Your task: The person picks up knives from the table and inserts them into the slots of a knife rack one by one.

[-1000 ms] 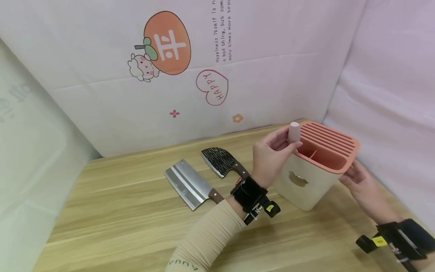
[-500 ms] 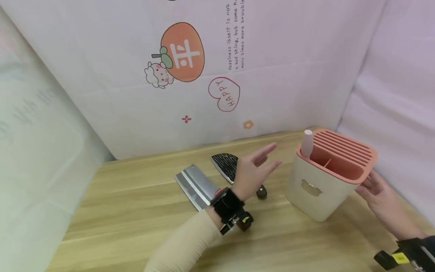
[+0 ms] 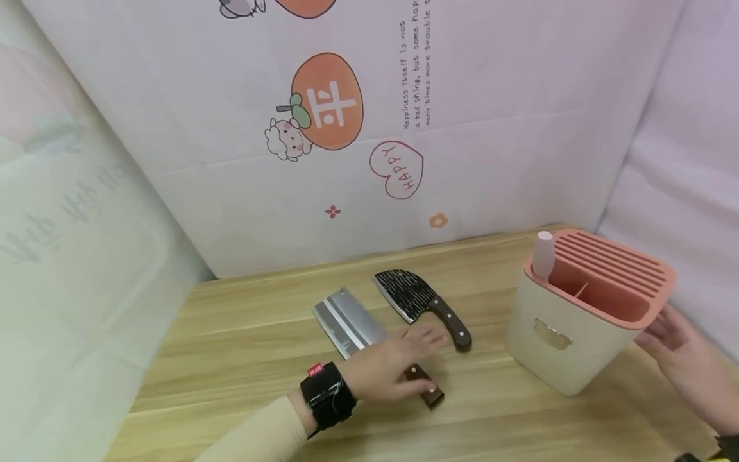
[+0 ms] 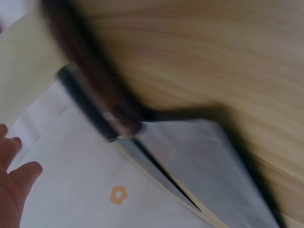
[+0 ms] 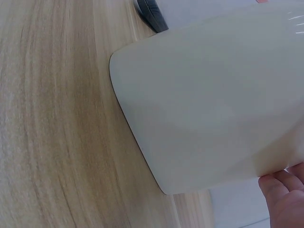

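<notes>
My left hand is over the wooden handle of a cleaver, fingers spread and thumb alongside the handle. The cleaver's broad steel blade fills much of the left wrist view, where it is blurred. Just beyond lies a second knife with a curved, black-patterned blade and a dark riveted handle. My right hand touches the right side of a cream knife holder with a coral top; its fingertips meet the holder's edge. A pale pink handle stands upright in the holder, its lower part hidden.
The holder's top has a slotted section at the back and a divided open compartment in front. A wooden table carries everything. Printed white cloth hangs behind, with more cloth on both sides.
My left hand has let go of the pale pink handle, leaving it standing in the holder, and has moved left and down to the cleaver's handle. The right hand stays at the holder.
</notes>
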Available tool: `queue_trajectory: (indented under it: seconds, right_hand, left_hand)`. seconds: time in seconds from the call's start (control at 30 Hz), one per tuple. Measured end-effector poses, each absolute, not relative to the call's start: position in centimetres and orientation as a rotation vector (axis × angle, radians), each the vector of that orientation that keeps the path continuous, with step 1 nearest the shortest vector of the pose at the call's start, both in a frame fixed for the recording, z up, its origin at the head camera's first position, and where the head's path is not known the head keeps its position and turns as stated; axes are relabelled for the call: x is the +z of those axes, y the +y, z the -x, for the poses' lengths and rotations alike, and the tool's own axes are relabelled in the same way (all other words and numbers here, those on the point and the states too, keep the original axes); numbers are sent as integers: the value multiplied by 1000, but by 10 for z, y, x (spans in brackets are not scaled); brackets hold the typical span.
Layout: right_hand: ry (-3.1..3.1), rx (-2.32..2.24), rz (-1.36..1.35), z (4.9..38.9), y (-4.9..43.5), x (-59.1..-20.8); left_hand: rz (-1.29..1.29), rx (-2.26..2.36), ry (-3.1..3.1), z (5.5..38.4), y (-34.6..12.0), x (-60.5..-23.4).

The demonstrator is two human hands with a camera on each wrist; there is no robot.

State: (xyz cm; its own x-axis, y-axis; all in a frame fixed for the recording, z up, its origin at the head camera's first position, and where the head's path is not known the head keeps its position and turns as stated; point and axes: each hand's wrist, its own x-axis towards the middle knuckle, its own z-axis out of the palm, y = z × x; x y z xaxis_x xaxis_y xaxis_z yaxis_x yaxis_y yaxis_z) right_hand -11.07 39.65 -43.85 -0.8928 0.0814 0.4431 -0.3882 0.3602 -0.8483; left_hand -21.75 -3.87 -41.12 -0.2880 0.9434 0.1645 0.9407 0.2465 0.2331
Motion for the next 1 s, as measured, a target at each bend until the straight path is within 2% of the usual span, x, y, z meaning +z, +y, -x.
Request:
queue_trajectory:
  seconds: [0.1,0.23,0.43,0.7,1.0]
  right_hand:
    - [-2208,1544,-278,112,396,-436]
    - [-2088,1703,-357,113,397,-438]
    - [-2179,1604,-261,113,398,-440]
    - [-2103,1699,-305,112,395,-440]
    - [-2139,1667,-279,112,395,-443]
  left_hand:
    - [-1916,145,2394,216,-47,-424]
    - [-1913,-32,2325,219,-52,-434]
    - [-1826,-52,2265,227,-47,-435]
    - [-1781,-29,2304,234,-38,-431]
    - [-1880,-187,2376,231,-35,-433]
